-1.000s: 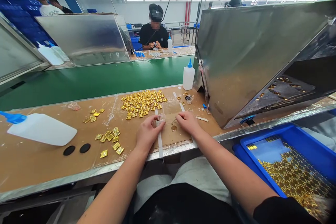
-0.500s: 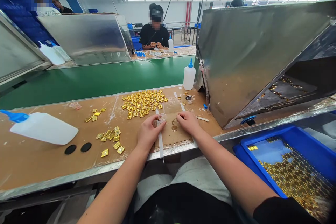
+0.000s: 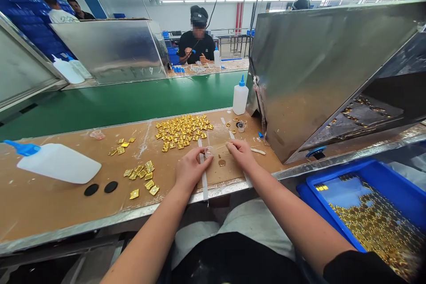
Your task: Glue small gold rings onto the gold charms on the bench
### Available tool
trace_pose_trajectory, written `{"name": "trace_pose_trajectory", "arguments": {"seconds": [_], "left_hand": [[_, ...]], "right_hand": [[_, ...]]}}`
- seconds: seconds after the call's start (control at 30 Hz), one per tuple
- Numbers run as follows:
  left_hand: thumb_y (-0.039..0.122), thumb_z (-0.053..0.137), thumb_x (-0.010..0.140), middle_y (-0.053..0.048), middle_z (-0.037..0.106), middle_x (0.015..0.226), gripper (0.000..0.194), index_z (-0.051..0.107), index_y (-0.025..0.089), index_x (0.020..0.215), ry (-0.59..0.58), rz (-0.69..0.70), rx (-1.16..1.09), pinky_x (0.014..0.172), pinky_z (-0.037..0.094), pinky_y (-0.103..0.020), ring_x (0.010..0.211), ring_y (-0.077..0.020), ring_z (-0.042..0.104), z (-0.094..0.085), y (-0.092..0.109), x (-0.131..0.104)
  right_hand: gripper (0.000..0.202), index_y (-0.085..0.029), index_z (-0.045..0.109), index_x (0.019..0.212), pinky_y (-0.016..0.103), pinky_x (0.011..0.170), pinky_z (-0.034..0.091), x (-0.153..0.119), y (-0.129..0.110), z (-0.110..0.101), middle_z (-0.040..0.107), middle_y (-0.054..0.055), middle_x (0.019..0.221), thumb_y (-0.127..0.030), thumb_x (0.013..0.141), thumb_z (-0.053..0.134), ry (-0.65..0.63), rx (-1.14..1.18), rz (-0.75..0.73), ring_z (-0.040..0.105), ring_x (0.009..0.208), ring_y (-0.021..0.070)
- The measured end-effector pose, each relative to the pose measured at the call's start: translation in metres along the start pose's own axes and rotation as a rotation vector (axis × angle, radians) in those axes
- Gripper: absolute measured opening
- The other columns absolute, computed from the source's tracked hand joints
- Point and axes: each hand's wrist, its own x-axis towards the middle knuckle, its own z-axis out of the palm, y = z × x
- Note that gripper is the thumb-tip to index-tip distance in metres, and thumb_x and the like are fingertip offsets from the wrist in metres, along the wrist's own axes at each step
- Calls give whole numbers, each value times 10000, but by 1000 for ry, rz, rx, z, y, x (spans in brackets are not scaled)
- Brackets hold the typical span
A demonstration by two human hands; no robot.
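Two hands work close together here, and the line between them is what matters. Your left hand (image 3: pixel 191 167) has its thumb and fingers closed around a small clear cup (image 3: pixel 208 151), just above the cardboard. Your right hand (image 3: pixel 242 154) pinches a thin stick (image 3: pixel 221 146) between its fingertips, with no gap showing. The stick's long axis runs from those fingertips leftward and slightly toward you, so its free end points at the cup; you cannot tell from here whether it touches the rim. The cup lies left of your right fingers, nearly level with them. A round brown patch (image 3: pixel 222 163) sits on the cardboard between your hands, nearer your body than the stick. Beyond your left hand spreads a heap of gold pieces (image 3: pixel 183 130).
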Motion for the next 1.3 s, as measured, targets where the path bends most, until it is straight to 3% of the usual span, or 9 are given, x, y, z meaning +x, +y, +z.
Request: {"name": "trace_pose_trajectory", "arguments": {"seconds": [0.1,0.2,0.43,0.57,0.7,0.9,1.3], "left_hand": [[420,743,894,-17,796,1132,305,756,294,1171,-14,60,46,820,515,-340,929,-248,739,1,4,-2],[388,743,902,-13,791,1179,292,747,294,1178,-22,108,85,859,514,-339,1024,-260,740,1,6,-3],[356,745,901,16,789,1183,267,745,321,1165,-42,148,143,802,501,-321,1047,-253,739,2,9,-5],[391,750,900,12,789,1183,268,750,321,1158,-14,98,131,786,490,-321,1027,-250,740,2,9,-4],[430,735,904,-4,801,1100,292,752,302,1165,24,1,94,699,468,-314,900,-235,740,-1,8,-3],[461,753,877,-8,784,931,309,770,304,1143,34,-73,55,653,428,-297,798,-221,713,-4,7,-2],[483,747,869,-3,747,830,335,775,310,1155,11,-107,29,667,420,-300,763,-219,687,-5,9,-1]], "right_hand": [[430,-220,351,641,278,629,279,-2,-5,0,394,-30,634,-479,978,421,-78,-2,-83,411,638,137],[415,-208,381,628,293,627,227,-3,-10,1,414,-34,613,-425,964,489,-109,-48,-108,389,620,130],[405,-199,388,571,301,605,185,-3,-13,3,374,-44,558,-367,908,538,-142,-64,-76,352,577,119],[419,-219,330,604,273,605,257,0,-6,1,340,-37,609,-449,941,423,-77,2,-20,372,614,127],[349,-234,275,628,272,593,264,4,3,0,281,-30,638,-404,920,361,25,2,77,347,613,130],[353,-209,355,562,295,580,192,4,2,4,304,-37,573,-360,852,488,-13,-96,125,357,580,125],[345,-204,363,550,304,581,175,3,-3,2,312,-36,558,-337,840,493,-53,-177,138,347,576,125]]}}
